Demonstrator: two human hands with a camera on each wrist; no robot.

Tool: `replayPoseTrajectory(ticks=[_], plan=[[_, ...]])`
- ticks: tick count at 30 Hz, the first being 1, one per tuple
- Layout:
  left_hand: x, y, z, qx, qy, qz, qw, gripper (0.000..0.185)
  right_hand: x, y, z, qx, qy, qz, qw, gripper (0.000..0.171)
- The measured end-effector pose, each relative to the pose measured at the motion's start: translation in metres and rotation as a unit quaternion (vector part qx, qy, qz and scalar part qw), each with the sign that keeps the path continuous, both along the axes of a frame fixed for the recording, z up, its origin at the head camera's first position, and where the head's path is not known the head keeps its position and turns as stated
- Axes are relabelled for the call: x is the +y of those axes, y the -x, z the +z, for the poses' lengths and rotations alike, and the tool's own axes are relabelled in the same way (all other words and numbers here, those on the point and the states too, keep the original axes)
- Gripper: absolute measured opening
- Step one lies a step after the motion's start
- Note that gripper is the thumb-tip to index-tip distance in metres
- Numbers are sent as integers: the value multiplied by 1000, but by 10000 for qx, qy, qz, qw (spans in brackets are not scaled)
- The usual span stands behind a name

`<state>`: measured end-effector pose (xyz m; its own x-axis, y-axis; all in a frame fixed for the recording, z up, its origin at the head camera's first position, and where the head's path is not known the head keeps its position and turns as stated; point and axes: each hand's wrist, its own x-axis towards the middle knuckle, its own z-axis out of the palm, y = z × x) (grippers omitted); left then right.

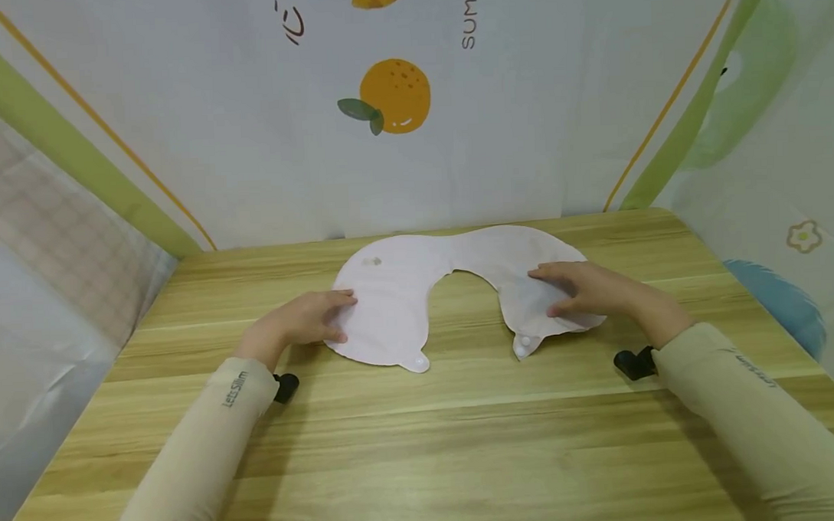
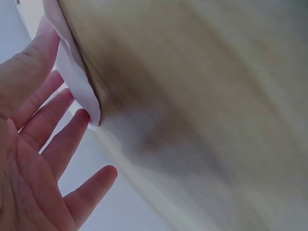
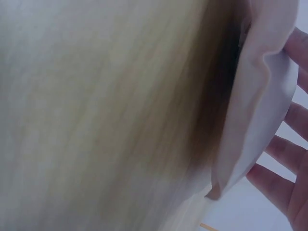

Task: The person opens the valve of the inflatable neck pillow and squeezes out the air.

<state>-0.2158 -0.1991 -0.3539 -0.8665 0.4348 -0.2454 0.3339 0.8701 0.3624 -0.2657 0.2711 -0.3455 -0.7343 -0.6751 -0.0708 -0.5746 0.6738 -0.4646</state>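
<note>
Bib edges under both hands

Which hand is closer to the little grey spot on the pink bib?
Left. The left hand rests on the pale pink horseshoe-shaped cloth bib just below its grey spot; the right hand presses the bib's opposite lobe.

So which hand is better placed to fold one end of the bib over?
Probably the right hand: its fingers already lie on top of the bib, near the snap end. The left hand only touches the outer edge.
</note>
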Motion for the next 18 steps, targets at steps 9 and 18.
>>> replayPoseTrajectory(ticks=[9,18], plan=[[-1,-10,1,-109,100,-27,9999,61,-1,-1,3,171,-157,106,9997,64],[-1,-40,1,292,107,-297,9991,49,4,-5,5,457,-304,128,9984,63]])
